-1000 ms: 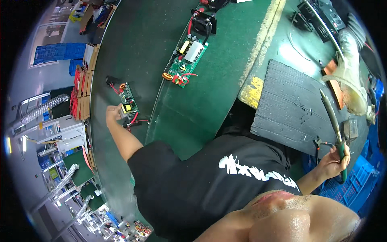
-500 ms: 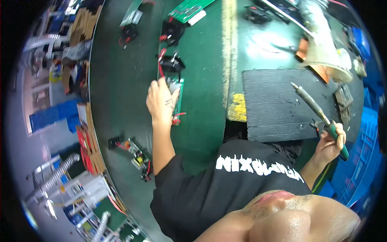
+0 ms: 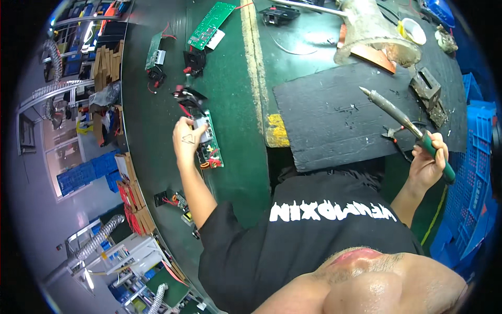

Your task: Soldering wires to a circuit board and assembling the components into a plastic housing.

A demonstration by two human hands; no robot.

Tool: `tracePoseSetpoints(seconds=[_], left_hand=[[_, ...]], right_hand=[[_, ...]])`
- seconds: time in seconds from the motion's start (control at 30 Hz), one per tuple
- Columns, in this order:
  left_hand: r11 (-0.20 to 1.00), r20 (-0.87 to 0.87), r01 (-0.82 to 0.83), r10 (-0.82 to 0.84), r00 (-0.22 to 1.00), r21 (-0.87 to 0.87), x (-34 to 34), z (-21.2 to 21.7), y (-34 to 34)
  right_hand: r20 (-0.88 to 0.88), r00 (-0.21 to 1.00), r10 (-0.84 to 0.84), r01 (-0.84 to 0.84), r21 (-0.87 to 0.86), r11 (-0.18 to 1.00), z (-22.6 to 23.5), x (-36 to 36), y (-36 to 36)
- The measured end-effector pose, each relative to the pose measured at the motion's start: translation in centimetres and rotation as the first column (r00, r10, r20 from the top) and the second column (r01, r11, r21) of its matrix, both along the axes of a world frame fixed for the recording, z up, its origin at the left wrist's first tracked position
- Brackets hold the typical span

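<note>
My left hand is closed on a green circuit board, with the thumb and fingers at a grey block on its upper part. Coils and small red parts show at the board's near end, and a red wire leads from its far end to a black panel part. On the right, my right hand grips a soldering iron by its green handle. Its bare tip points up and left above the black ridged mat, apart from any board.
Other circuit boards with black parts lie farther along the green bench. Side cutters and a metal holder rest on the mat. Behind stands a whitish funnel-shaped duct. Blue crates line the right.
The whole view has shifted, so the bench and mat sit farther left in the picture. More of the circuit board shows beside my left hand. My right hand still holds the soldering iron.
</note>
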State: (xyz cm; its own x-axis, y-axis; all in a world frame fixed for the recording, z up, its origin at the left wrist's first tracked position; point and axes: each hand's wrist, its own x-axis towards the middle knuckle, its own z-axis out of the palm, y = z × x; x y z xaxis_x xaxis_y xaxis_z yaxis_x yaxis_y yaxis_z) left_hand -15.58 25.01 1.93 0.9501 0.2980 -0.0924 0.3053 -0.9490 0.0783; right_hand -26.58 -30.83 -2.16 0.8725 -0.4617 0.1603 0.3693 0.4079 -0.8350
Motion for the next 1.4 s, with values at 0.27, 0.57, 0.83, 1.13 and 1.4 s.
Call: tracePoseSetpoints(seconds=[0.27,0.57,0.83,1.13,1.4], left_hand=[[0.836,-0.201,-0.335,0.272,0.941,-0.434,0.7,4.4,-6.7],[0.916,-0.246,-0.399,0.381,0.891,-0.028,2.3,-0.6,-16.8],[0.612,0.121,0.764,-0.758,0.641,-0.205,-9.7,-1.9,-25.4],[0.576,0.309,0.816,-0.768,0.561,-0.051,-10.4,-8.9,-26.1],[0.483,0.279,0.875,-0.847,0.453,0.044,-8.9,-9.3,-24.9]], right_hand=[[0.049,0.989,0.142,-0.146,0.086,0.986,-1.9,-1.6,-5.1],[0.019,0.986,0.166,-0.167,0.073,0.983,-1.7,-2.5,-8.5],[-0.057,0.994,0.098,-0.095,0.054,0.994,-1.8,-0.7,-8.0],[-0.098,0.994,0.049,-0.048,0.014,0.999,-0.4,0.5,-5.6],[-0.116,0.992,-0.051,0.047,-0.034,0.998,-0.2,-0.4,-3.2]])
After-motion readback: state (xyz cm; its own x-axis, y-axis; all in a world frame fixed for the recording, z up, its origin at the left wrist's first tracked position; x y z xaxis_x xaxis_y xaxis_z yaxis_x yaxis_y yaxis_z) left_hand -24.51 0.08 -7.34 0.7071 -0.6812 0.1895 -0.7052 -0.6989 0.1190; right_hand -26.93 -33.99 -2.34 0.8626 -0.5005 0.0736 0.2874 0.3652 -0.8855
